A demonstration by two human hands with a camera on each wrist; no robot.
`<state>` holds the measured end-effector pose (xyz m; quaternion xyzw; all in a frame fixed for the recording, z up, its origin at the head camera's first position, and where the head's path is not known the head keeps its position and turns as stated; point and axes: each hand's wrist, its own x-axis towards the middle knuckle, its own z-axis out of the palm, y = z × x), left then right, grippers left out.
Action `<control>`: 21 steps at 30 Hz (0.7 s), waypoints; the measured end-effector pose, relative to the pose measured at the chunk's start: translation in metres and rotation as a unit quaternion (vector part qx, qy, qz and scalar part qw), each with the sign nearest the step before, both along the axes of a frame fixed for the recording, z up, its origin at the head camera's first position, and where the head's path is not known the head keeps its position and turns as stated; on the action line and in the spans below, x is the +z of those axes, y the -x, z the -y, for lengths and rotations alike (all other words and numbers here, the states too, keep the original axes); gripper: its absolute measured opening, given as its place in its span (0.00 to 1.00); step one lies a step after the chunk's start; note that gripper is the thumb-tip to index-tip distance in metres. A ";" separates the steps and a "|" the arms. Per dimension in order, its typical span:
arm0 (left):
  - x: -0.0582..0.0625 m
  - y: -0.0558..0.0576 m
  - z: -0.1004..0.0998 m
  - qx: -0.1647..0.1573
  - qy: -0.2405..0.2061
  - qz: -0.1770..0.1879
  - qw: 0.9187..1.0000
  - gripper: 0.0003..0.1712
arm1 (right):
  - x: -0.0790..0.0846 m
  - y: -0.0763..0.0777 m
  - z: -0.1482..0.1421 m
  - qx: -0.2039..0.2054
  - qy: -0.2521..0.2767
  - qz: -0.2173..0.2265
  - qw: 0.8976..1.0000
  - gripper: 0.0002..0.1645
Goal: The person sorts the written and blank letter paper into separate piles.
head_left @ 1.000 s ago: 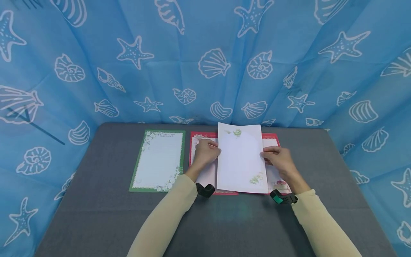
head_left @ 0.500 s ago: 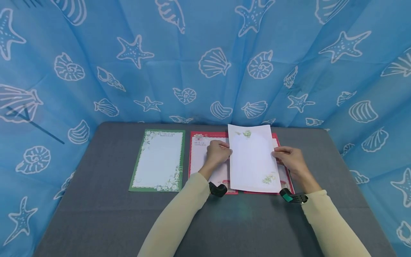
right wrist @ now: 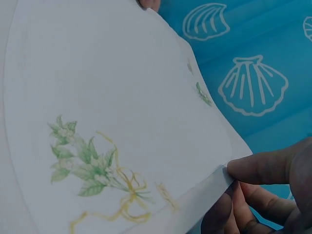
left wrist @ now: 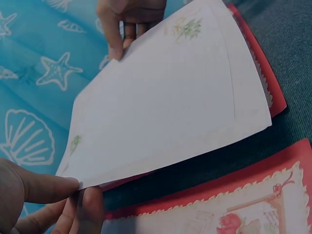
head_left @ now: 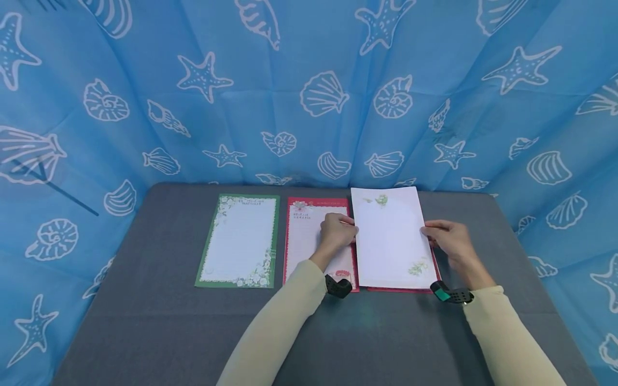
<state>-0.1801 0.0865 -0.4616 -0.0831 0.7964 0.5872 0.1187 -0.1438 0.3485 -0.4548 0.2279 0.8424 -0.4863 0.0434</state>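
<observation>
A white sheet of paper (head_left: 391,241) with green leaf prints in two corners is held by both hands. My left hand (head_left: 337,230) pinches its left edge between thumb and fingers; in the left wrist view the thumb (left wrist: 51,187) lies on top. At the opposite edge my right hand (head_left: 450,237) pinches the paper, thumb (right wrist: 265,163) above and fingers beneath. The sheet is raised over a red-bordered sheet (head_left: 436,265), which it mostly hides. Another red-bordered sheet (head_left: 309,241), with a few written lines at its top, lies under the left forearm.
A green-bordered sheet (head_left: 238,241) with white flower prints lies on the left of the grey table (head_left: 159,316). Behind the table's far edge hangs a blue curtain (head_left: 270,118) with shell and starfish prints. Each wrist carries a dark strap, such as the right strap (head_left: 451,294).
Both hands have carried the white sheet to the right, from across the two red-bordered sheets to over the right one. More of the left red-bordered sheet now shows.
</observation>
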 end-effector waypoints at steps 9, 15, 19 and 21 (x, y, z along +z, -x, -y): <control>-0.003 -0.002 -0.009 0.007 -0.017 0.010 1.000 0.03 | 0.011 -0.005 0.005 -0.014 -0.027 0.010 0.999 0.24; -0.007 -0.003 -0.015 0.015 -0.022 0.001 1.000 0.03 | 0.003 -0.003 -0.006 -0.013 -0.024 0.013 1.000 0.26; -0.008 -0.003 -0.019 0.021 -0.014 -0.001 1.000 0.04 | -0.002 -0.001 -0.011 -0.010 -0.020 0.021 1.000 0.27; -0.009 -0.003 -0.020 0.023 -0.007 -0.004 1.000 0.04 | -0.004 0.000 -0.012 -0.017 -0.023 0.024 0.999 0.26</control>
